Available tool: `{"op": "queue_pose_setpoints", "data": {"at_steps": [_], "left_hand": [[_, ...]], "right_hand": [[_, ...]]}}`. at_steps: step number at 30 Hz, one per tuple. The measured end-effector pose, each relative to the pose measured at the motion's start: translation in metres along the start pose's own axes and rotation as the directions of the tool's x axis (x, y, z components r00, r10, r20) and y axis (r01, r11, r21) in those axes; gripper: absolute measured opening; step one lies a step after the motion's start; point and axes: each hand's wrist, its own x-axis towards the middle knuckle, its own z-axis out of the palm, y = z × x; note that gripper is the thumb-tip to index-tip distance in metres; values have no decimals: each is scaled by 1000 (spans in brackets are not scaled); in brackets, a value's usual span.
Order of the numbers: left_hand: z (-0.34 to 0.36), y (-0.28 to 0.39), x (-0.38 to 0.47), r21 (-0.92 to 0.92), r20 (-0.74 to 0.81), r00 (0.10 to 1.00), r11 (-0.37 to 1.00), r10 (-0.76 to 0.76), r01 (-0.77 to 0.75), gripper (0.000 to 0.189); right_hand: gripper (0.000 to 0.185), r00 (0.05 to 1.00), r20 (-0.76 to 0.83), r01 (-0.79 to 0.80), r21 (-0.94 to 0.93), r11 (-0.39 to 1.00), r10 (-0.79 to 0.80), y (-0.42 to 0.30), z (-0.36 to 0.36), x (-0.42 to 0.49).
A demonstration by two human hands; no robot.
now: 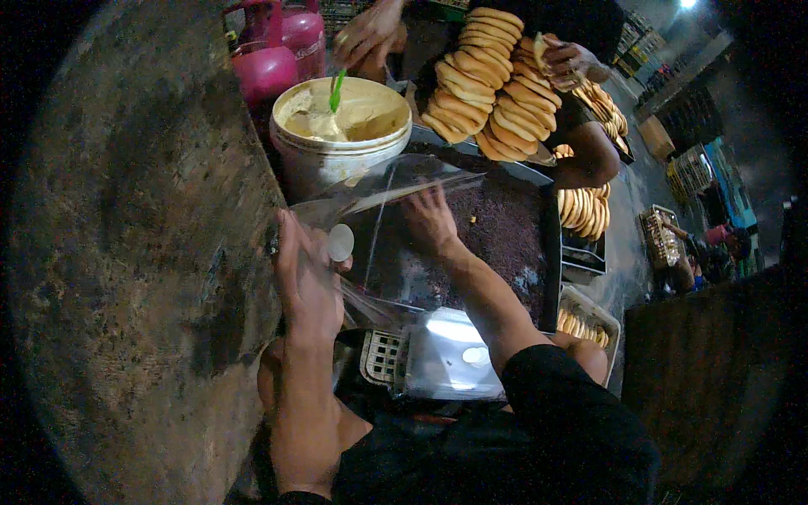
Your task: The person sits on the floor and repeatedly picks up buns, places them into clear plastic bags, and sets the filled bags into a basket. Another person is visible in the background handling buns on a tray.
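My left hand (309, 278) grips the near-left side of a clear plastic bag (379, 196) beside the wooden surface on the left. A round white sticker (341, 242) shows on the bag at my fingers. The film stretches rightward to my right hand (432, 218), whose extended fingers meet it; whether they are inside or under it is unclear. Beneath lies a dark tray (551, 252) spread with dark brown granules (499, 233). More clear plastic bags (454, 372) lie over my lap, with a round white label (475, 356) on top.
A white bucket (341, 161) of pale cream holds a green-handled utensil (337, 91), below another person's hand (369, 38). That person's other hand (565, 60) is at stacked flat buns (467, 88). Pink gas cylinders (265, 69) stand behind. Bun crates (612, 353) line the right; a plastic basket (382, 356) is near my lap.
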Motion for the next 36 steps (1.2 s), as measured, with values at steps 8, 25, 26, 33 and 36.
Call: {"op": "queue_pose_setpoints", "data": {"at_steps": [8, 25, 26, 33, 36], "left_hand": [[19, -15, -11, 100, -201, 979, 994, -22, 43, 36], [35, -73, -59, 627, 417, 879, 774, -231, -94, 33], [45, -73, -69, 579, 401, 870, 815, -287, 2, 30], [9, -89, -107, 816, 259, 956, 561, -137, -141, 40], [-2, -118, -138, 788, 64, 984, 614, -168, 54, 46]], "right_hand": [[81, 849, 52, -527, 160, 835, 526, 53, -40, -86], [30, 719, 457, -93, 809, -580, 523, 29, -220, -239], [23, 735, 380, 38, 804, -593, 562, 33, -204, -245], [22, 838, 327, -199, 928, -313, 437, 56, -211, -274], [22, 823, 173, -103, 982, -158, 542, 56, -172, -296]]}}
